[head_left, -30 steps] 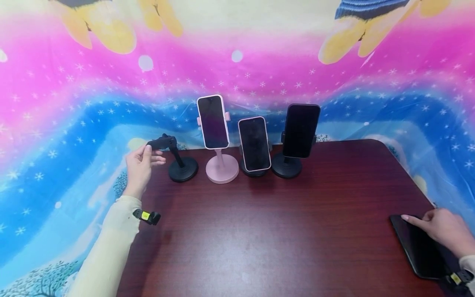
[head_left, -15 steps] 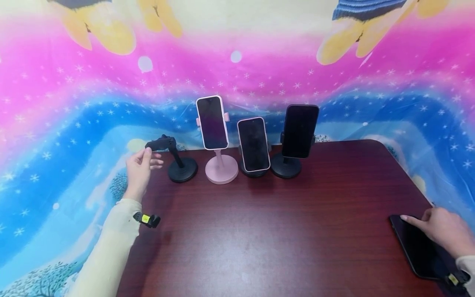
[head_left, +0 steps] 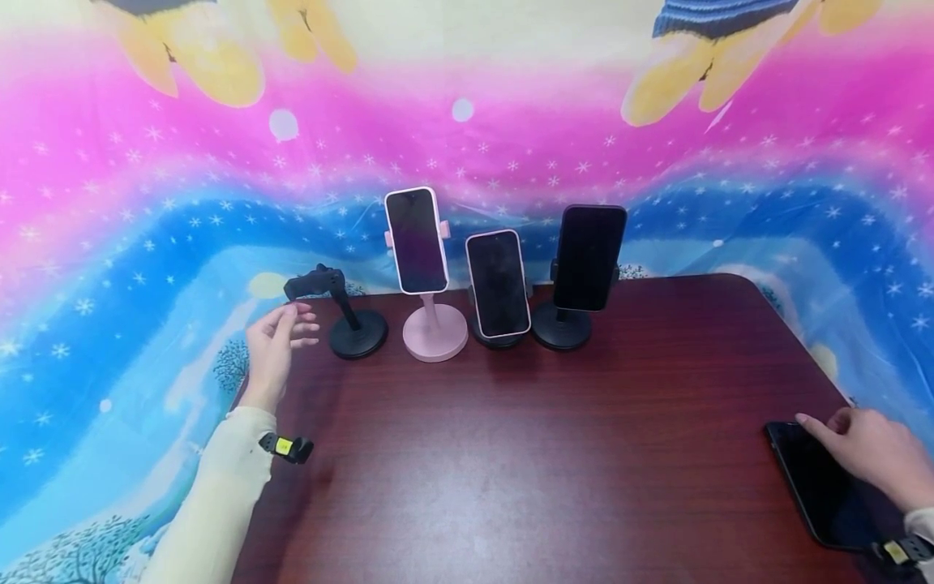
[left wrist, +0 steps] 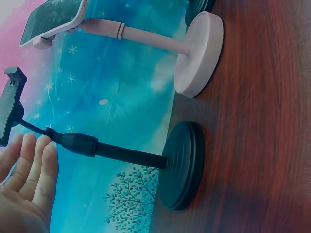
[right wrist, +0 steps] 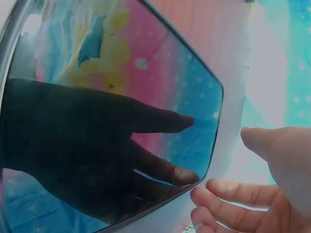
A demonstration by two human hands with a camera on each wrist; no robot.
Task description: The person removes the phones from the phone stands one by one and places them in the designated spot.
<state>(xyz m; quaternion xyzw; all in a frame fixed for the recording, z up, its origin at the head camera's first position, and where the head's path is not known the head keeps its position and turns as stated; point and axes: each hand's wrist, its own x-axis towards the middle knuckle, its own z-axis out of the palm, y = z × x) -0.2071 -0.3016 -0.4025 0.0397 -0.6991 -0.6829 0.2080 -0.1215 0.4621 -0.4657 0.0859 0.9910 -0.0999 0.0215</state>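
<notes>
Both hands open: left hand (head_left: 273, 345) beside empty black stand (head_left: 350, 312), right hand (head_left: 868, 454) over slick, fragile phone (head_left: 824, 487)—judged best gripped by edges.

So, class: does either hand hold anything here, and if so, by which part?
Nothing is held. The left hand is open beside the empty black phone stand, not gripping it. The right hand lies over the edge of the flat phone, fingers uncurled.

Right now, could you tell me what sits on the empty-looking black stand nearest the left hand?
Nothing: the black stand carries only its bare clamp, with no phone in it. The left hand hovers open beside it.
</notes>
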